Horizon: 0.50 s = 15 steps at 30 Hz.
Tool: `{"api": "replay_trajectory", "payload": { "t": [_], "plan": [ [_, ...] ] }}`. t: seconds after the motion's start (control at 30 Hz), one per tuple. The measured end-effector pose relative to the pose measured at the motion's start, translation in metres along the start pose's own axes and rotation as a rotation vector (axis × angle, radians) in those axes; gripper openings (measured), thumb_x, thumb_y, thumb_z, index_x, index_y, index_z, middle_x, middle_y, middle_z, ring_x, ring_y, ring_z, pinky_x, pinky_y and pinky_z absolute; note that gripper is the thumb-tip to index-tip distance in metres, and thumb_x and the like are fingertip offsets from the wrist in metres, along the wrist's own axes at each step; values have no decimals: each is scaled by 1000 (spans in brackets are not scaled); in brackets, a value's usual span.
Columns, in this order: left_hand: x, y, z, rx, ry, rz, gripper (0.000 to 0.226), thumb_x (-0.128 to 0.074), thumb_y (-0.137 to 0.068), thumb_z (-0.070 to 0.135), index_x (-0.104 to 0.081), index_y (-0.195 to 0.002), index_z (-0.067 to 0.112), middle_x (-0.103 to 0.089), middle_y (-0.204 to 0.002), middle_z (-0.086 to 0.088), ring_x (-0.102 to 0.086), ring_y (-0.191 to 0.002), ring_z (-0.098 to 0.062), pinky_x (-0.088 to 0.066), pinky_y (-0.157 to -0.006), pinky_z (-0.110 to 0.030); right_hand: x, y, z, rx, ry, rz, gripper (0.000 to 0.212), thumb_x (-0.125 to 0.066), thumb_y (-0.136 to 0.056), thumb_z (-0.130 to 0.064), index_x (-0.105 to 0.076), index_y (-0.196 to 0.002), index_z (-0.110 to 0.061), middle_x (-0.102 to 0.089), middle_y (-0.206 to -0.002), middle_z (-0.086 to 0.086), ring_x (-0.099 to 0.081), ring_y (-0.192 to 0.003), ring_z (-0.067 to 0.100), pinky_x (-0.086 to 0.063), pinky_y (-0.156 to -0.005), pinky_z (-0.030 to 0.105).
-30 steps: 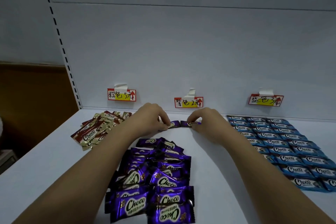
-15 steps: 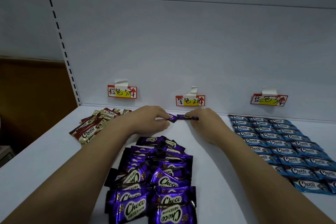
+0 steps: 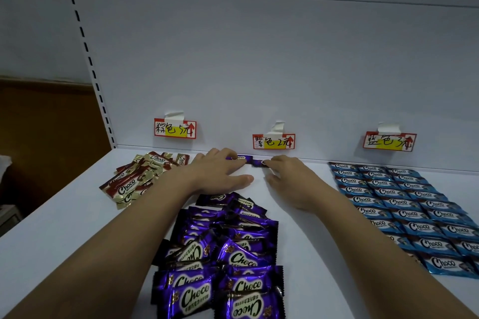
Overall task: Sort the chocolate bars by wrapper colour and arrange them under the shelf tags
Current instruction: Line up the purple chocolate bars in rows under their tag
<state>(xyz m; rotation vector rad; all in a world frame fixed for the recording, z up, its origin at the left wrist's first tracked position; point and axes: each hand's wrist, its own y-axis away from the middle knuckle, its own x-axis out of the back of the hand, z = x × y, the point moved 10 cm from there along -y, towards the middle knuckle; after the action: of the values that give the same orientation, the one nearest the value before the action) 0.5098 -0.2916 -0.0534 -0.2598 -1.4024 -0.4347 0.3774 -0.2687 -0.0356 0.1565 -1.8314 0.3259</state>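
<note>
Two purple bars lie end to end against the back wall, just under the purple tag (image 3: pixel 273 141). My left hand (image 3: pixel 220 169) lies flat with straight fingers, its tips resting on the left purple bar (image 3: pixel 241 158). My right hand (image 3: pixel 286 175) touches the right purple bar (image 3: pixel 258 163) with its fingertips, thumb held apart below it. A loose pile of purple bars (image 3: pixel 223 254) sits between my forearms. A heap of brown bars (image 3: pixel 137 179) lies under the brown tag (image 3: pixel 175 128). Blue bars (image 3: pixel 404 210) lie in neat rows under the blue tag (image 3: pixel 388 141).
The white shelf (image 3: pixel 64 241) ends at the left with a drop beside a brown wall. A slotted upright (image 3: pixel 88 57) runs up the white back panel at the left. Bare shelf shows between the purple pile and the blue rows.
Both hands slid the two purple bars back to the wall under the purple tag. My left hand's fingers have flattened out from a pinch, and the right hand's thumb has come off its bar.
</note>
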Motion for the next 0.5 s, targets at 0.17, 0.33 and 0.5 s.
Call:
{"api": "replay_trajectory", "payload": {
  "t": [0.17, 0.33, 0.5],
  "plan": [
    [1, 1, 0, 1, 1, 6, 65, -28, -92, 69, -26, -149, 38, -20, -154, 10, -16, -140, -18, -14, -111, -46, -10, -2, 0, -22, 112, -37, 42, -30, -103, -32, -41, -141, -17, -39, -147, 2, -36, -129, 26, -34, -103, 40],
    [19, 10, 4, -9, 151, 98, 52, -38, -97, 55, -40, -145, 34, -31, -149, 8, -24, -136, -16, -22, -113, -45, -2, -2, 0, -21, 53, 7, 44, -33, -103, -34, -37, -145, -21, -32, -152, 1, -30, -133, 25, -32, -106, 42],
    [55, 38, 1, -68, 394, 147, 17, -64, -91, 31, -71, -106, 34, -64, -112, 12, -59, -105, -7, -48, -91, -30, 33, 8, -6, -25, -359, 60, 21, -55, -97, -26, -68, -112, -23, -70, -107, -4, -61, -90, 9, -47, -76, 23]
  ]
}}
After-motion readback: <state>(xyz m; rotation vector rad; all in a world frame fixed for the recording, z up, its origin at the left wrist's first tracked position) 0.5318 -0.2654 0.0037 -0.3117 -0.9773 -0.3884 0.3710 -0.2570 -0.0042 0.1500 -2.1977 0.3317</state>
